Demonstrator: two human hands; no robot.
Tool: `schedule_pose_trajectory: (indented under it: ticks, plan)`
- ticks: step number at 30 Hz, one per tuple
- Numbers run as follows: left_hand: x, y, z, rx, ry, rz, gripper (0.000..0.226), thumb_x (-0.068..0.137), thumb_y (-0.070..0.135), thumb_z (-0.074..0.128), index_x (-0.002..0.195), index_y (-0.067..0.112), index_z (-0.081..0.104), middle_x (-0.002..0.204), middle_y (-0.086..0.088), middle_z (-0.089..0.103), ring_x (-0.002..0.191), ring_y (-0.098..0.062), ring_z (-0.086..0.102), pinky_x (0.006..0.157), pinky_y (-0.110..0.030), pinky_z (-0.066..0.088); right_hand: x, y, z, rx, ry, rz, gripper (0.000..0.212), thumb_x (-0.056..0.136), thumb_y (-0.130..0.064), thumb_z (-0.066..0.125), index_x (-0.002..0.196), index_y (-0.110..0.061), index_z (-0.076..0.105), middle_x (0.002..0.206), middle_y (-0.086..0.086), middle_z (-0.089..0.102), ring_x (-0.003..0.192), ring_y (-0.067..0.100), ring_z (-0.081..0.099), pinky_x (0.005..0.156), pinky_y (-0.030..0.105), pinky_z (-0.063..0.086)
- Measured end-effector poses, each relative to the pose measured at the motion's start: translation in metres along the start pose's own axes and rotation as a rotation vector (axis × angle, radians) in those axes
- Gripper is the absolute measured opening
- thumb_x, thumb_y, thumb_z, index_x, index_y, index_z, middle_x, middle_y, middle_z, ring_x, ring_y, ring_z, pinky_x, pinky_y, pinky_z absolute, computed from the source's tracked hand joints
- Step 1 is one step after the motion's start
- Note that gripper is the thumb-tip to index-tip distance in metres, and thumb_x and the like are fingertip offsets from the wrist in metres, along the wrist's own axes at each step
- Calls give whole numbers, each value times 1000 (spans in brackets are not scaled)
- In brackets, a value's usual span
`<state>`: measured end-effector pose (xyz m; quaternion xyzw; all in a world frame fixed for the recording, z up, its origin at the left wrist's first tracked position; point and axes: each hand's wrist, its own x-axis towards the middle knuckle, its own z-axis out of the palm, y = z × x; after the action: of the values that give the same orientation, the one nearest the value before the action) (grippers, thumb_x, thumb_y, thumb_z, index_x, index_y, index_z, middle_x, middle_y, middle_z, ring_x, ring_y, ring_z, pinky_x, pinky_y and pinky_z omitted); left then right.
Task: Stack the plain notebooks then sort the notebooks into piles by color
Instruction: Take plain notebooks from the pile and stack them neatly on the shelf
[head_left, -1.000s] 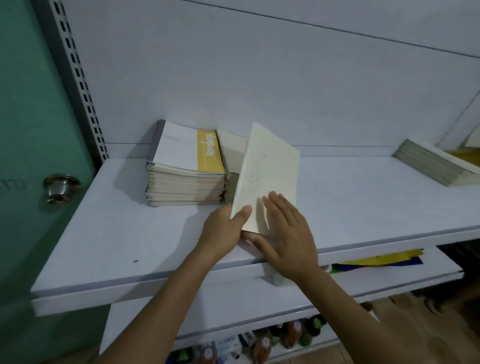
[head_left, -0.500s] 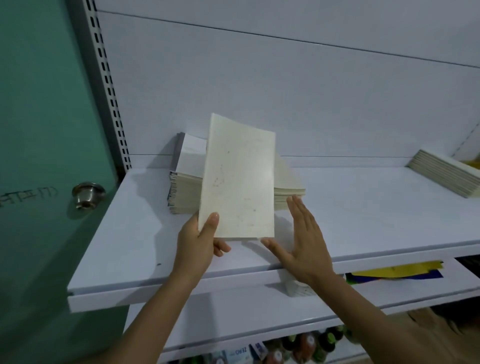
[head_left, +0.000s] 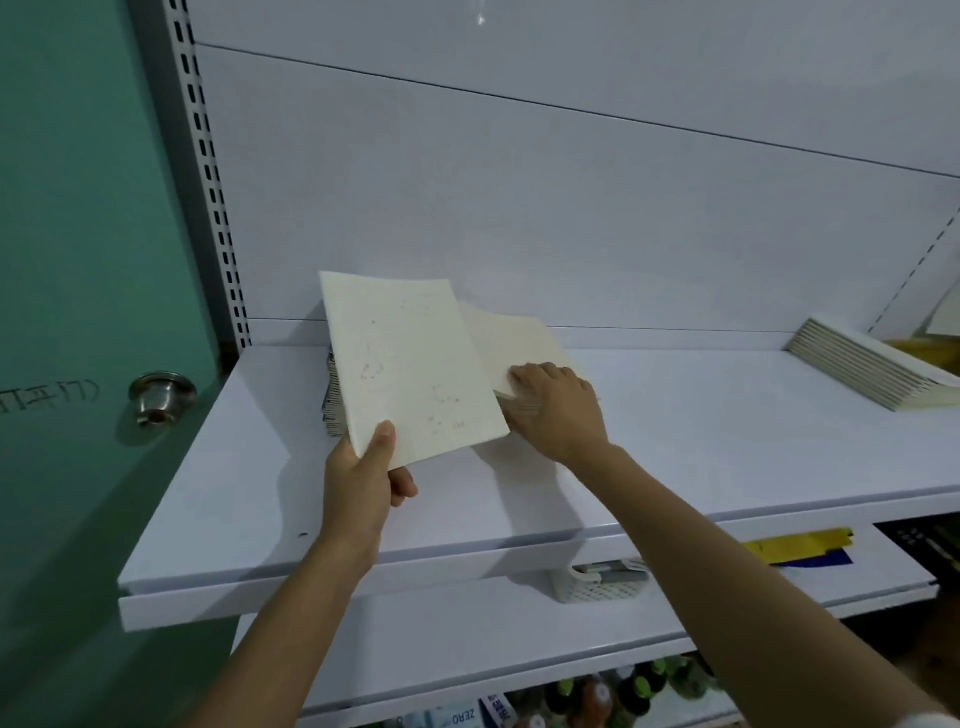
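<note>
The white shelf (head_left: 701, 447) carries a slanted stack (head_left: 862, 369) far off at 3 o'clock and, near its middle, a cream pile (head_left: 514, 340) of plain notebooks. At 9 o'clock from that pile, one plain notebook (head_left: 415, 364) is held tilted above the shelf, likely to keep it clear while the pile is squared to take it. The left hand (head_left: 363, 478) pinches its lower corner, thumb on the cover, and the right hand (head_left: 558, 413) has its fingers (head_left: 524, 375) curled over the pile's near edge.

Our left hand (head_left: 363, 478) pinches a notebook (head_left: 410, 364), thumb on top; our right hand (head_left: 556, 410), farther off, grips a stack (head_left: 519, 343)
</note>
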<state>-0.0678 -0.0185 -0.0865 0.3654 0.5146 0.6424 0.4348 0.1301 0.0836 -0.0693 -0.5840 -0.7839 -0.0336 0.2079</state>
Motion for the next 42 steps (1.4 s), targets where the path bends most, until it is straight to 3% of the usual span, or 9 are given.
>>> schedule_pose_trajectory:
  ticks: [3, 6, 11, 16, 22, 29, 33, 36, 42]
  plan:
    - [0, -1, -2, -37, -7, 2, 14, 99, 20, 45, 106, 17, 57, 58, -3, 52, 42, -7, 45, 42, -21, 35, -8, 4, -13, 103, 122, 44, 29, 95, -50, 43, 97, -27, 61, 90, -6, 65, 86, 22, 55, 68, 28, 38]
    - [1, -1, -2, -51, -23, -7, 15, 99, 20, 45, 107, 17, 57, 59, -4, 54, 42, -8, 47, 41, -21, 36, -11, 1, -32, 485, 193, 283, 40, 100, -46, 30, 76, -19, 49, 68, -4, 52, 70, 21, 50, 59, 30, 36]
    - [-1, 3, -3, -89, -93, -13, 14, 99, 19, 45, 109, 17, 56, 77, -6, 63, 45, -9, 54, 41, -20, 41, -14, -21, -52, 834, 412, 364, 45, 101, -41, 33, 91, -4, 55, 77, 4, 53, 72, 18, 48, 67, 44, 47]
    - [0, 5, -3, -89, -104, -32, 19, 98, 19, 47, 112, 10, 56, 69, -8, 60, 46, -11, 54, 42, -21, 42, -21, -67, -54, 895, 579, 224, 29, 100, -45, 34, 93, -29, 57, 76, -9, 58, 69, 15, 58, 62, 43, 55]
    - [2, 6, -1, -85, -61, -10, 39, 96, 42, 39, 106, 12, 62, 66, -5, 69, 53, -16, 63, 48, -27, 48, -45, -95, 9, -59, 249, -295, 46, 93, -38, 40, 135, -22, 51, 131, 6, 60, 119, 21, 57, 97, 39, 45]
    - [1, 2, 0, -97, -39, -22, 62, 81, 60, 36, 117, 16, 60, 92, -10, 70, 73, -17, 67, 54, -26, 51, -58, -101, 27, -75, 269, -205, 48, 92, -40, 38, 131, -19, 57, 129, 6, 61, 122, 22, 56, 96, 39, 45]
    - [1, 2, 0, -32, -38, 7, 63, 77, 59, 43, 115, 11, 58, 76, -3, 65, 56, -10, 60, 45, -18, 46, -60, -99, 30, 11, 205, -219, 53, 98, -51, 28, 138, -22, 49, 141, 0, 49, 133, 17, 43, 104, 36, 34]
    - [1, 0, 1, 53, 12, 14, 60, 71, 60, 47, 117, 23, 52, 97, 5, 63, 77, -10, 60, 48, -7, 47, -65, -96, 33, 366, 173, -162, 63, 94, -65, 10, 139, -34, 40, 149, -19, 28, 141, -1, 21, 115, 29, 18]
    - [1, -7, 3, 131, 31, 40, 40, 80, 51, 51, 112, 26, 50, 97, 9, 60, 81, -9, 59, 51, -9, 49, -78, -99, 45, 641, 300, -58, 43, 98, -54, 20, 131, -41, 45, 142, -30, 36, 138, -3, 29, 113, 33, 22]
